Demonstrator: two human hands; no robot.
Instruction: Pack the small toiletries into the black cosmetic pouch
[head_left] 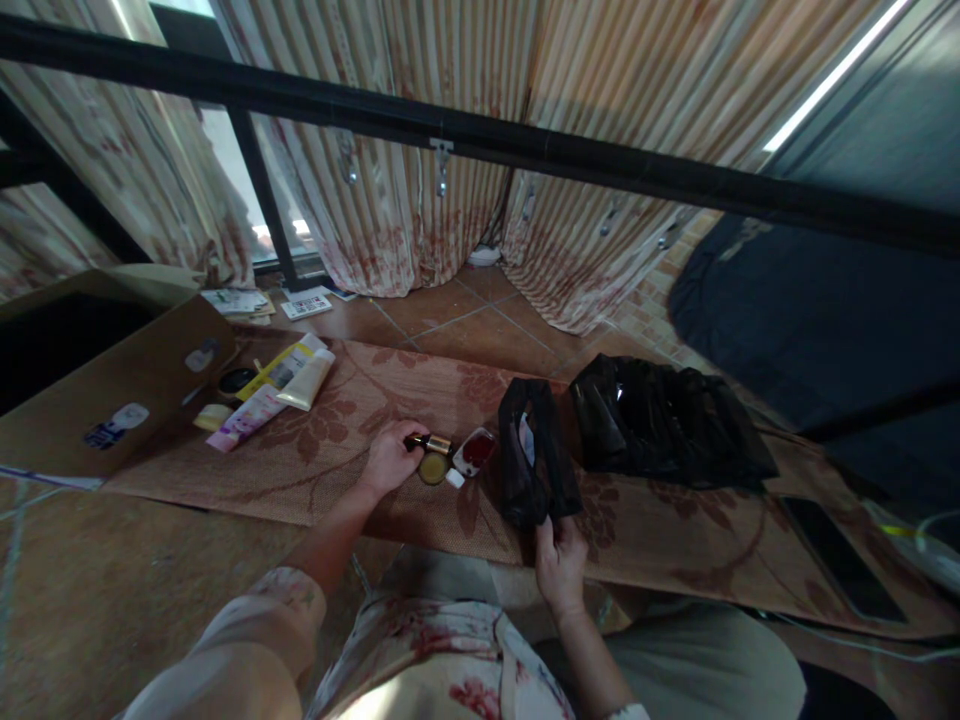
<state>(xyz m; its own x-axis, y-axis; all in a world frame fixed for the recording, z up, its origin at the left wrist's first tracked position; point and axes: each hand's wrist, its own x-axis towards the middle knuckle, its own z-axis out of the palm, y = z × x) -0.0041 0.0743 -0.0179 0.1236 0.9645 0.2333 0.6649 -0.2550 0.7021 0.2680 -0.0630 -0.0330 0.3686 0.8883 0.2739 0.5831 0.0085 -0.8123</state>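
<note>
My left hand (393, 458) is closed on the dark end of a small bottle (436, 444) with a gold-toned label, low over the cloth. Just below that bottle is a round jar with a yellowish lid (433, 468). A small white piece (455, 478) and a clear bottle of dark red liquid (475, 452) lie to its right. My right hand (561, 562) pinches the near edge of a black plastic bag (534, 450). The bag's mouth is parted, showing something pale inside that I cannot make out.
Several black bags (667, 420) stand in a row at right, near a phone (844, 558). At left are squeeze tubes (274, 388) and a cardboard box (120, 400). The patterned cloth (352, 400) covers a narrow surface; a black metal bar (480, 130) crosses beyond it.
</note>
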